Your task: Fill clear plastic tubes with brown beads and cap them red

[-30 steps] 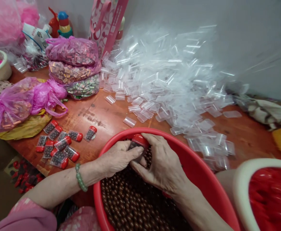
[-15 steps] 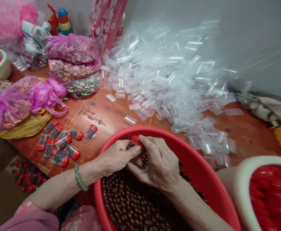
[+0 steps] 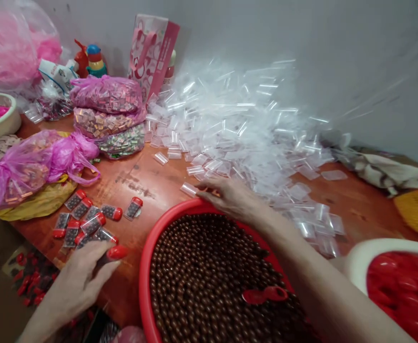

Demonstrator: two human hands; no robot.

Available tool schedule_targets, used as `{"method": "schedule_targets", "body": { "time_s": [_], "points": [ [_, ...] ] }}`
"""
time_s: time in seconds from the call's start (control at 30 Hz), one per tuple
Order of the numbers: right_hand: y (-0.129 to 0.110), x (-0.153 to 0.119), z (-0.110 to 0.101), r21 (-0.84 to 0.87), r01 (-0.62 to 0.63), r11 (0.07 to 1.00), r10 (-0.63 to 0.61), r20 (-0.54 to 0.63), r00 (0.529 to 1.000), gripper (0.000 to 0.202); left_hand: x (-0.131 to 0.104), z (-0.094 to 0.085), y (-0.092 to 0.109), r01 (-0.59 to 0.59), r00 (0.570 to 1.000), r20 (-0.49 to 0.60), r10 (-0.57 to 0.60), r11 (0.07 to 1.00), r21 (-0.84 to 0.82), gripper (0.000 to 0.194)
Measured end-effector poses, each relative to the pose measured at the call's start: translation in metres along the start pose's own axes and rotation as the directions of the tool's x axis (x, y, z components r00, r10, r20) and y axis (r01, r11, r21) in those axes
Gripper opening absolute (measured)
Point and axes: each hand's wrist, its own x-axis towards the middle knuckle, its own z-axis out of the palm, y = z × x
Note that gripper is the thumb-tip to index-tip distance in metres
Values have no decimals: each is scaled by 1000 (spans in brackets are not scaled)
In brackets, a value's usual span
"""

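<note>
My left hand [image 3: 76,274] grips a small clear pack with a red cap [image 3: 117,252], its fingers wrapped round the body so mostly the cap shows. Just beyond lie several red-capped packs filled with dark beads [image 3: 93,223] on the table. My right hand [image 3: 218,193] reaches over the far rim of the red basin [image 3: 147,238], fingers stretched out and apart at the end of a clear flat plastic sleeve [image 3: 188,189]. Glossy brown beads [image 3: 209,267] fill the basin, and a red scoop [image 3: 265,295] rests on them.
A big heap of clear sleeves [image 3: 226,128] covers the table's back. Pink bags of small packets [image 3: 107,100] stand at left. A white tub of red caps [image 3: 359,257] is at right. Below the table's left edge, a box holds red-capped packs [image 3: 30,281].
My hands have parted from above the basin. The left carried the red-capped pack left toward the finished-looking group; the right moved forward to a clear sleeve. The scoop is now visible.
</note>
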Motion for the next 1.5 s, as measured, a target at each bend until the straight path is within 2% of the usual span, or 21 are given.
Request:
{"method": "schedule_targets", "body": {
  "time_s": [0.07,0.17,0.27,0.33,0.43,0.5,0.53,0.57,0.63,0.67,0.73,0.77,0.83,0.9,1.03,1.13,1.23,1.3,1.37,1.43,1.5],
  "points": [
    [12,22,5,-36,-25,999,26,41,999,20,-18,-3,-32,53,997,-71,-39,979,198,33],
    [36,39,5,-88,-98,991,102,47,994,15,-31,-7,-65,50,998,-54,-32,917,395,32],
    [59,36,-4,-99,-157,983,162,36,986,11,-16,-9,-61,-38,996,-60,71,902,431,31],
    [66,22,-13,-88,-195,977,196,-2,981,15,13,-6,-36,-132,979,-97,180,919,372,33],
    [58,-16,-26,-42,-253,967,248,-83,965,23,84,10,14,-322,938,-47,343,913,250,29],
    [45,-48,-33,-4,-275,961,273,-114,955,24,140,29,43,-469,878,-5,479,860,201,26],
    [38,-64,-36,1,-241,970,238,-163,957,23,167,41,54,-519,851,27,524,834,186,26],
    [31,-79,-38,5,-201,979,200,-150,968,22,191,53,62,-575,817,58,573,803,158,27],
    [20,-106,-37,44,-152,987,153,-15,988,20,228,78,72,-690,723,149,675,712,126,31],
    [17,-117,-34,62,-151,987,145,86,986,18,240,88,75,-740,669,217,711,665,102,33],
    [15,-139,-24,61,-172,983,153,245,957,10,254,104,78,-791,600,311,737,603,98,31],
    [16,-148,-17,37,-174,984,157,280,947,9,257,110,79,-799,590,343,731,590,117,28],
    [20,-164,-2,-36,-168,985,171,268,948,19,259,119,79,-787,609,373,699,590,180,23],
    [24,-174,11,-83,-142,986,159,240,958,24,260,126,79,-756,650,370,664,614,227,20],
    [25,-179,25,-80,-123,989,136,193,972,15,266,131,74,-685,727,306,615,678,265,20],
    [22,-175,28,-75,-118,990,130,179,975,13,271,122,64,-614,789,209,578,737,281,26],
    [19,-170,30,-76,-97,992,109,167,980,11,267,96,59,-548,831,77,550,787,283,35],
    [19,-168,32,-82,-87,993,99,147,984,10,251,73,63,-537,829,-68,556,823,183,43],
    [19,-166,36,-88,-87,992,97,111,989,11,223,53,74,-591,795,-218,567,804,-66,50],
    [20,-165,41,-99,-92,991,99,74,992,11,188,41,88,-643,766,-185,616,738,-204,55],
    [21,-165,46,-123,-98,988,105,53,993,10,157,41,100,-660,734,-9,679,710,-245,52]
  ]
}}
